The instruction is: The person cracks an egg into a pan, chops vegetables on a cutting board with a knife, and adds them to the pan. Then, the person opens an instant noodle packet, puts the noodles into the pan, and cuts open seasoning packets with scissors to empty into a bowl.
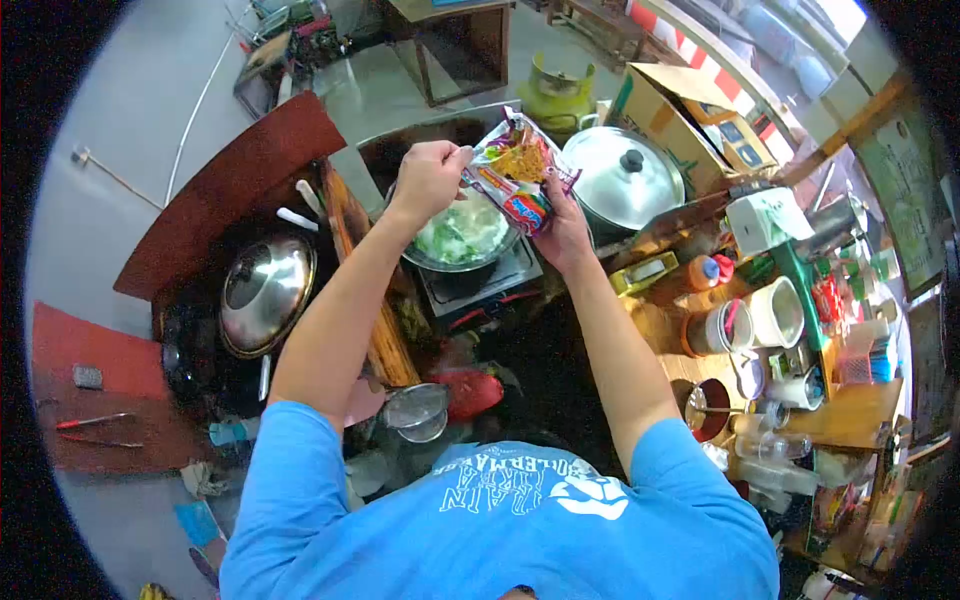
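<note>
My right hand (565, 228) grips the lower right side of a shiny instant noodle packet (520, 160), which has a picture of food printed on it. My left hand (430, 182) is closed in a pinch at the packet's left edge; its fingertips are partly hidden. Below the packet, a round pan (450, 267) on the stove (490, 285) contains pale cooking liquid and green leaves. The packet and my left hand cover part of the pan. Just right of the packet stands a large pot with a silver lid (618, 175) and a black knob.
On the left sits a wok with a domed metal lid (268, 290). A green gas cylinder (556, 95) and an open cardboard box (690, 120) stand behind. To the right, a wooden counter holds bottles, a white tub (775, 312) and other containers. A strainer (417, 408) lies close to my body.
</note>
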`<state>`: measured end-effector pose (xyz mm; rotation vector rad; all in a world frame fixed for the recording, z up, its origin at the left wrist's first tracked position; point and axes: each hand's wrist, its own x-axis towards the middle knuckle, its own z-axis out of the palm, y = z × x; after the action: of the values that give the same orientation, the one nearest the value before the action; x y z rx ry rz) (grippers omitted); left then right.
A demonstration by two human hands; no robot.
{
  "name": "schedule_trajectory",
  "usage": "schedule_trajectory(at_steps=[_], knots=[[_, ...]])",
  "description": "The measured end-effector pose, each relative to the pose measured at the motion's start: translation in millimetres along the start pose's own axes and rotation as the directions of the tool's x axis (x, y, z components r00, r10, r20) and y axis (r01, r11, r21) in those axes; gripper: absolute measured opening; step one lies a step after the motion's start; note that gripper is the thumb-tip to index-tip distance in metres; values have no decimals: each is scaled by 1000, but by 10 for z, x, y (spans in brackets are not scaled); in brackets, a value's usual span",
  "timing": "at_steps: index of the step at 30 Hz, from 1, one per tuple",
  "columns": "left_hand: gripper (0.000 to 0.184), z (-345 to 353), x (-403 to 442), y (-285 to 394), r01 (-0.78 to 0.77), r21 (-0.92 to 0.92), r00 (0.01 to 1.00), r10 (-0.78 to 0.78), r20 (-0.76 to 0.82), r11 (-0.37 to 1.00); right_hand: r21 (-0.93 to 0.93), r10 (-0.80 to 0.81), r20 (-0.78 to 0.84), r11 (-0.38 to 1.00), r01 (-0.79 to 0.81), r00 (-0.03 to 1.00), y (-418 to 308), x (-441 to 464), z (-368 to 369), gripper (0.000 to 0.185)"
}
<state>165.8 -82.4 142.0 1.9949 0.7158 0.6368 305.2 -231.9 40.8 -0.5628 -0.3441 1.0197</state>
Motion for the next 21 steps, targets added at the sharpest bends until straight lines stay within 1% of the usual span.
schedule_trajectory(at_steps=[1, 2, 3, 4, 5, 6, 7, 8, 9, 10, 11, 13, 14, 15, 16, 17, 18, 19, 21], knots=[[30, -27, 9, -42, -6, -3, 1000, 6, -4, 1000, 18, 32, 5, 999, -32, 999, 49, 65, 31, 51], [30, -34, 15, -87, 8, -161, 1000, -10, -12, 987, 0, 57, 39, 998, -57, 998, 108, 133, -31, 53], [30, -46, 4, -112, 21, -317, 1000, -27, -16, 948, -7, 54, 40, 999, -54, 998, 120, 150, 4, 53], [28, -87, -23, -131, 24, -253, 998, -10, 57, 967, -24, 80, -15, 996, -81, 997, 142, 149, 28, 53], [27, -145, -5, -209, 12, -94, 990, 1, 141, 996, -39, 107, -71, 993, -110, 992, 166, 144, 58, 52], [25, -163, -29, -205, -49, 2, 993, 48, 109, 999, -42, 33, -30, 999, -34, 999, 230, 149, 66, 53], [24, -183, -65, -194, -105, 103, 992, 97, 80, 989, -47, 34, -30, 998, -35, 999, 254, 155, 65, 53], [24, -169, -64, -261, -105, 99, 992, 97, 78, 990, -48, 3, -66, 999, -7, 998, 275, 164, 57, 52], [23, -142, -72, -314, -173, 147, 982, 181, -47, 974, -49, -29, -103, 998, 24, 994, 278, 163, 82, 52], [22, -134, -69, -371, -235, 202, 949, 269, -164, 951, -7, -98, -145, 995, 98, 985, 311, 180, 121, 53], [22, -136, -59, -420, -240, 201, 949, 273, -157, 950, -7, -105, -149, 994, 105, 983, 285, 157, 128, 53], [20, -198, -120, -281, -138, 7, 958, 135, -254, 990, -2, -109, -197, 994, 110, 974, 209, 104, 88, 55], [26, -172, -189, -152, -259, -20, 942, 249, -224, 966, -41, -118, -142, 993, 113, 983, 208, 129, 4, 58], [26, -130, -188, -126, -262, -22, 942, 251, -223, 965, -42, -121, -142, 992, 116, 982, 213, 127, -5, 58], [26, -103, -195, -117, -300, 142, 942, 316, -113, 943, -84, -160, -120, 985, 151, 980, 231, 134, -6, 58], [26, -80, -210, -105, -342, 299, 934, 357, 6, 891, -124, -195, -95, 975, 182, 976, 248, 141, -8, 58], [27, -43, -217, -45, -234, 349, 970, 243, 18, 907, -123, -189, -89, 976, 177, 978, 237, 143, 12, 58], [27, -36, -207, -24, -229, 353, 970, 241, 12, 907, -186, -222, -132, 963, 196, 966, 222, 148, 34, 56], [23, -40, -155, -30, -342, 269, 932, 361, -24, 901, -314, -295, -211, 923, 221, 932, 203, 155, 50, 52]])
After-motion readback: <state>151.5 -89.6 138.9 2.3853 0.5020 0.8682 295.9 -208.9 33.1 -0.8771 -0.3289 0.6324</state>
